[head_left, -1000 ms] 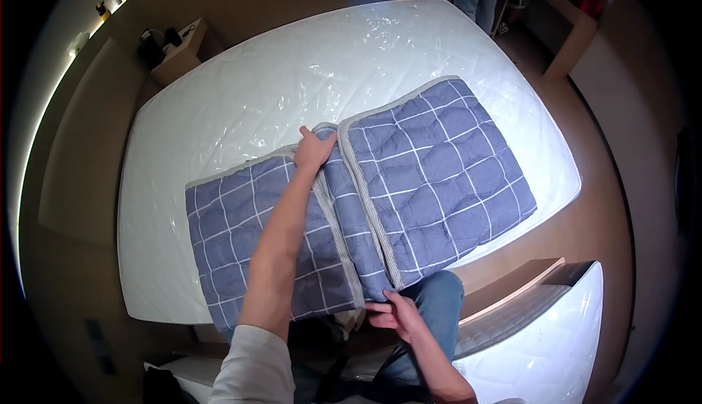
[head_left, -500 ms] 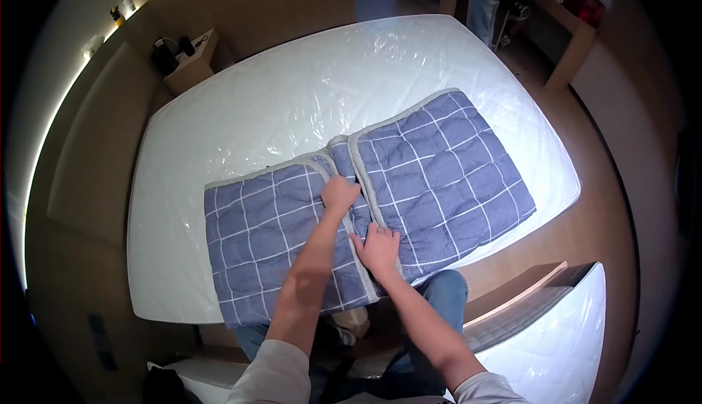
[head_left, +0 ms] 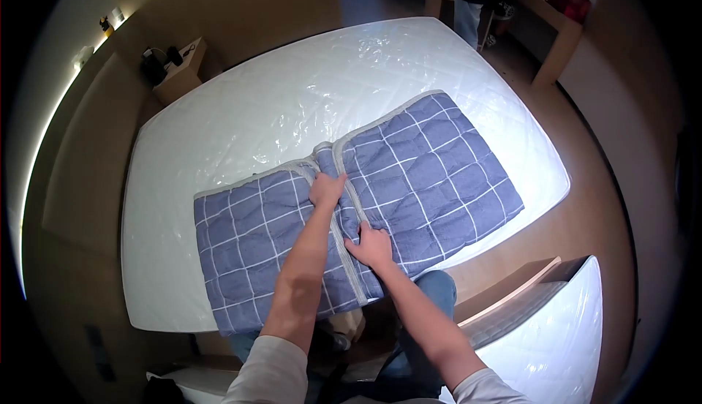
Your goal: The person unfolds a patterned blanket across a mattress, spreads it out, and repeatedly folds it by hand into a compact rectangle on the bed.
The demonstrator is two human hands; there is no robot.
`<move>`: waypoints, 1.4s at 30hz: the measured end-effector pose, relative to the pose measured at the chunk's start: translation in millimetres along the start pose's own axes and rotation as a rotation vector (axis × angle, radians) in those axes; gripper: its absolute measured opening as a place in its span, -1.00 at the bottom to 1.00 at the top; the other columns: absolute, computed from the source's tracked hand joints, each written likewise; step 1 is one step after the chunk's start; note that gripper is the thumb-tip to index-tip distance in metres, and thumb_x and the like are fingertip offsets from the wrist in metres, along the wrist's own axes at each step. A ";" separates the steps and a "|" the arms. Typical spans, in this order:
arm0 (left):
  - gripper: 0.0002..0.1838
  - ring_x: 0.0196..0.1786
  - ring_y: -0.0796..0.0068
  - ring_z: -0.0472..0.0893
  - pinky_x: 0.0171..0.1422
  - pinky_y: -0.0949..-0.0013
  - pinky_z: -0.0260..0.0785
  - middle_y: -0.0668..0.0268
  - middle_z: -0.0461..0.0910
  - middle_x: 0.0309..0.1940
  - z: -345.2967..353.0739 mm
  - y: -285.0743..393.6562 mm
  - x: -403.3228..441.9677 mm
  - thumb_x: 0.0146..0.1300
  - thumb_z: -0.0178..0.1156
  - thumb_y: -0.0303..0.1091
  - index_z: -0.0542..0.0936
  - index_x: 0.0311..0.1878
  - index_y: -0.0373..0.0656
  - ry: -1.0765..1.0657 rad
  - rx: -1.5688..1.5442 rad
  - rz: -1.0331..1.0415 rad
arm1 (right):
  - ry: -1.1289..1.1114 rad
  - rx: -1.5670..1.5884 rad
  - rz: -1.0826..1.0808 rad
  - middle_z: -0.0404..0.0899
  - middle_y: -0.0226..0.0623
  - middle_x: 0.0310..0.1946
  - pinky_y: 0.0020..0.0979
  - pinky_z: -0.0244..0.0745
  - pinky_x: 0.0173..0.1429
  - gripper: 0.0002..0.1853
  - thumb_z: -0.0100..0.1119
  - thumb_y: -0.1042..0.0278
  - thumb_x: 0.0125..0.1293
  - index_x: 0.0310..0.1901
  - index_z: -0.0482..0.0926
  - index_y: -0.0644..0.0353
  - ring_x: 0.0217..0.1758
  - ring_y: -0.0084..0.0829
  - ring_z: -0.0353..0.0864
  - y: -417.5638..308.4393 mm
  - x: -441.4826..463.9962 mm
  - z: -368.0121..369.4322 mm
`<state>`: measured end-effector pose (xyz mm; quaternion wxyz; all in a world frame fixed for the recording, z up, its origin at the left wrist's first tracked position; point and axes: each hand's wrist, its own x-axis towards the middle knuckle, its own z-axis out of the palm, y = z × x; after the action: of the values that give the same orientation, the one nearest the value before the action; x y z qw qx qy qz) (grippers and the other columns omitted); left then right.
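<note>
A blue quilted pad (head_left: 431, 177) with white grid lines and grey striped edging lies folded on a plastic-covered white mattress (head_left: 241, 126). Its two folded parts nearly meet along a narrow middle strip. My left hand (head_left: 327, 189) is closed on fabric at the upper part of that strip, beside the left part's edging. Lower and to the right, my right hand (head_left: 371, 247) presses at the right part's edging with its fingers curled into the fabric. The fingertips of both hands are partly hidden in the folds.
A bedside table (head_left: 183, 71) with dark items stands at the upper left. Another person (head_left: 468, 16) is near a wooden desk (head_left: 559, 38) at the upper right. A second plastic-wrapped mattress (head_left: 548, 345) leans at the lower right. My knee is against the bed edge.
My left hand has come down along the middle strip from the pad's far edge. My right hand has moved up from the near edge onto the pad. The gap between the folded parts looks narrower.
</note>
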<state>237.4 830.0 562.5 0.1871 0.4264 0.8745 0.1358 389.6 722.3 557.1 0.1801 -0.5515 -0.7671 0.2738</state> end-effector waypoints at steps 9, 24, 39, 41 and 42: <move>-0.60 -0.29 0.01 0.48 -0.22 0.13 0.30 0.08 0.47 -0.38 -30.9 -46.3 -143.4 0.03 0.21 -0.13 0.39 -0.25 -0.27 0.177 -0.432 0.430 | -0.047 -0.032 -0.003 0.54 0.00 -0.52 -0.12 0.36 -0.19 -0.51 0.10 0.01 -0.01 -0.20 0.35 0.29 -0.38 -0.02 0.55 2.1 -1.1 7.4; -0.51 -0.02 0.26 0.50 -0.07 0.26 0.40 0.08 0.46 -0.08 -22.2 -312.5 -302.0 0.26 -0.04 -0.01 0.29 0.07 -0.21 -0.222 -1.633 -0.166 | -0.017 -0.282 -0.109 0.52 0.07 -0.29 -0.12 0.30 -0.04 -0.19 0.00 -0.14 0.03 0.25 0.10 0.21 -0.19 -0.08 0.52 -10.1 -42.6 13.1; -0.37 -0.41 0.30 0.58 -0.42 0.33 0.47 0.11 0.53 -0.37 -22.9 -285.9 -231.0 -0.01 0.21 0.14 0.39 -0.12 -0.27 -0.085 -1.399 -0.414 | 0.032 0.006 -0.117 0.56 -0.03 -0.38 -0.14 0.44 -0.18 -0.60 0.02 0.29 0.08 -0.01 0.44 0.18 -0.30 -0.11 0.55 -22.3 -110.8 53.7; -0.34 -0.38 0.28 0.60 -0.31 0.27 0.49 0.11 0.53 -0.47 -16.1 -291.0 -235.8 -0.01 0.19 0.19 0.42 -0.23 -0.36 -0.010 -1.371 -0.446 | 0.126 0.066 -0.170 0.57 -0.05 -0.40 -0.22 0.47 -0.21 -0.60 0.03 0.30 0.07 -0.01 0.45 0.19 -0.33 -0.20 0.58 -25.1 -103.0 51.3; -0.34 -0.38 0.28 0.60 -0.31 0.27 0.49 0.11 0.53 -0.47 -17.0 -294.5 -234.2 -0.01 0.19 0.19 0.42 -0.23 -0.36 -0.006 -1.371 -0.436 | -0.017 0.238 -0.130 0.56 -0.11 -0.43 -0.31 0.46 -0.25 -0.60 0.07 0.31 0.07 -0.01 0.44 0.22 -0.36 -0.33 0.58 -17.5 -97.3 42.6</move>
<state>157.8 465.6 510.2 0.4379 0.0288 0.6572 0.6127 383.7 616.7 537.0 0.2552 -0.4731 -0.7646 0.3554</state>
